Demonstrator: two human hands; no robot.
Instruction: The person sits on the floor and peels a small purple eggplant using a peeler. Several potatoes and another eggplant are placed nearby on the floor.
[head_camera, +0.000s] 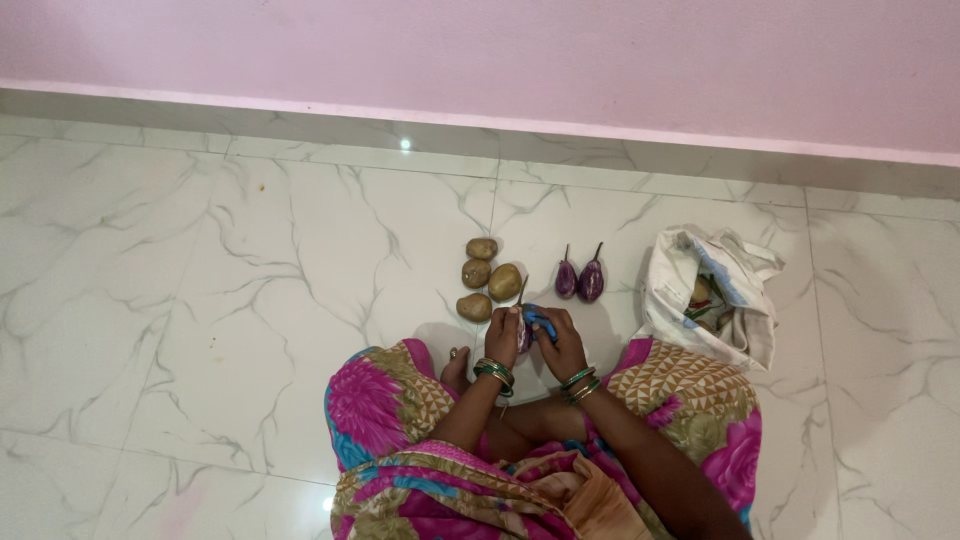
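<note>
We sit on the floor (250, 300). Our left hand (503, 335) is closed round a small purple eggplant (523, 338), mostly hidden w/ just its stem poking up. Our right hand (562, 345) grips a blue tool (541, 322); can't see its blade. Near: four potatoes (485, 277), two eggplants (580, 281), a white bag (712, 295), its insides hard to make out.

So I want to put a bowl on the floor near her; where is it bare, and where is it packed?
Bare tile lies left of the potatoes and beyond them toward the wall. It is crowded in front: the two brinjals lie close to the white bag, with both hands, left hand and right hand, working just below.
</note>
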